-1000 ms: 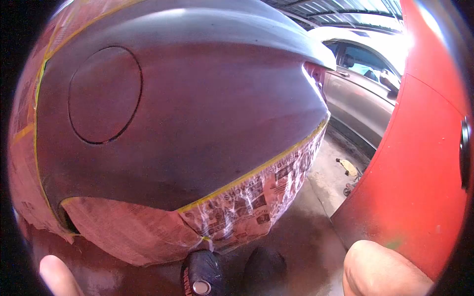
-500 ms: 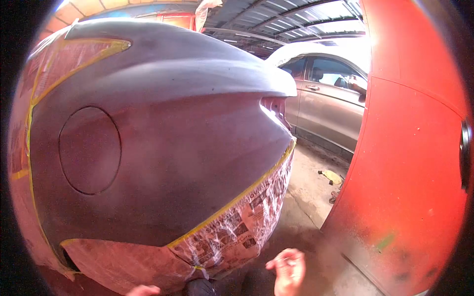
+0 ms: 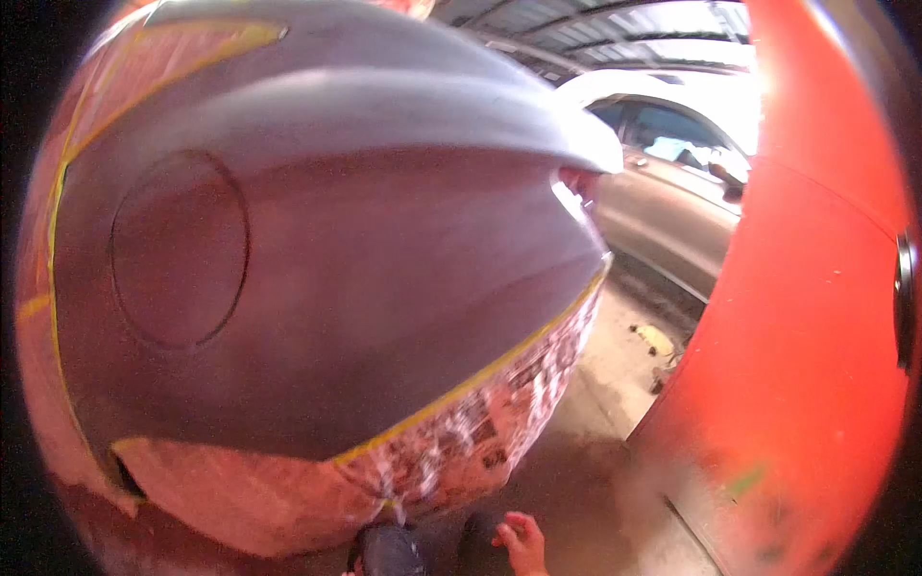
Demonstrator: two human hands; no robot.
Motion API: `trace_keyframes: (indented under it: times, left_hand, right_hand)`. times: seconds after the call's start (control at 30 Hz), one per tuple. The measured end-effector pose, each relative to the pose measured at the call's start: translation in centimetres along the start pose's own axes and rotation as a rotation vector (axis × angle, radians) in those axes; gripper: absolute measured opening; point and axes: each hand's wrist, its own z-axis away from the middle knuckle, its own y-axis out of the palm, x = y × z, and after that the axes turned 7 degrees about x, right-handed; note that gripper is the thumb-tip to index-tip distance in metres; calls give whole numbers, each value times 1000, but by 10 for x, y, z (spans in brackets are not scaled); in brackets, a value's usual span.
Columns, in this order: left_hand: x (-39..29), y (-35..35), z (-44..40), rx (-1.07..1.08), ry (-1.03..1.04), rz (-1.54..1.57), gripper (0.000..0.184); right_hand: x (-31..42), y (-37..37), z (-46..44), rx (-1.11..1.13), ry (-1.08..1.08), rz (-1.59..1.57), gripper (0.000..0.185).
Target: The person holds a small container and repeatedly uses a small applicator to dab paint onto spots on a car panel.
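Observation:
In front of me is a car's rear side panel point(image 3: 336, 240) with a dull dark grey surface and a round fuel flap point(image 3: 182, 254). Yellow masking tape point(image 3: 461, 394) edges it, with printed newspaper point(image 3: 480, 422) stuck below. My right hand point(image 3: 521, 542) is low in the view, below the papered part and apart from it; its fingers are loosely bent, spaced, and nothing shows in them. Only a sliver of my left hand point(image 3: 351, 570) appears at the bottom edge, beside a dark rounded shape point(image 3: 392, 550), probably my knee. Its fingers are mostly hidden.
A red vehicle panel point(image 3: 816, 317) stands close on my right, with a black handle point(image 3: 904, 298). Behind is a parked brownish-silver car point(image 3: 672, 206). A yellowish object point(image 3: 656, 339) lies on the concrete floor point(image 3: 615, 374) between the vehicles.
The view has tilted down and turned slightly left. My right hand has moved lower and to the left. My left hand has shifted right and mostly dropped out of sight.

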Motion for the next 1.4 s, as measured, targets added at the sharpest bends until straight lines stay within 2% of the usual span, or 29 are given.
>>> trace_keyframes:
  times: [0.03, 0.07, 0.1, 0.17, 0.23, 0.27, 0.3, 0.4, 0.43, 0.53, 0.7, 0.83, 0.9, 0.93, 1.03, 1.07, 1.17, 1.2, 1.33, 1.4]
  left_hand:
    - [9, 6, 6, -45, -32, 52, 67]
    - [76, 6, 10, 67, -2, -76, 117]
    - [43, 6, 18, 81, -45, 36, 128]
    - [-6, 5, 2, 175, -41, -147, 129]
    - [-3, -2, -5, 212, 3, -122, 132]
    - [8, -4, -7, 261, -39, -47, 142]
    - [18, -11, -11, 267, -1, -178, 143]
    - [26, -25, -7, 241, 28, -229, 136]
    - [22, -6, -13, 264, 7, -289, 133]
    - [16, -6, -15, 279, 59, -358, 124]
    - [30, -1, -16, 233, 214, -399, 100]
    - [42, 6, -2, 217, 115, -486, 92]
    - [30, 1, -9, 175, 159, -540, 81]
    - [31, 1, -13, 165, 157, -463, 76]
    - [35, 1, -12, 164, 98, -409, 76]
    - [43, 3, -12, 131, 132, -305, 77]
    - [29, 4, -14, 52, 275, -400, 74]
    - [4, -2, -14, 139, 240, -366, 70]
    - [-5, 11, -40, 137, 360, -316, 67]
    - [-8, 24, -50, 274, 278, -279, 64]
  right_hand:
    - [-6, -5, 2, 27, -19, 42, 30]
    - [-1, -8, 5, 48, -8, -6, 30]
    - [8, -10, 12, 65, 36, -51, 29]
    - [22, -8, 7, 37, 59, -21, 30]
    - [16, -2, 0, 53, 30, 30, 32]
    - [15, 2, 0, 42, 1, 51, 33]
    - [8, 6, 1, 36, 10, 54, 35]
    - [7, 12, 8, 53, 29, 29, 37]
    - [-1, -7, -6, 52, 72, 12, 37]
    - [3, -13, -5, 46, 79, 23, 38]
    - [6, -12, -8, 2, 19, 29, 40]
    - [-26, -24, -3, 1, 42, -27, 36]
    - [-22, -21, -9, 73, -13, 26, 35]
    - [-20, -17, -8, 101, -18, 64, 35]
    - [-6, -1, -2, 69, -10, 88, 35]
    - [-7, -1, -2, 55, -16, 79, 34]
    - [-1, -8, 1, 75, 39, 136, 34]
    - [-16, -21, -3, 108, -31, 121, 36]
    - [-1, -27, 1, -9, 33, 209, 37]
    - [5, -36, -2, -60, 69, 257, 40]
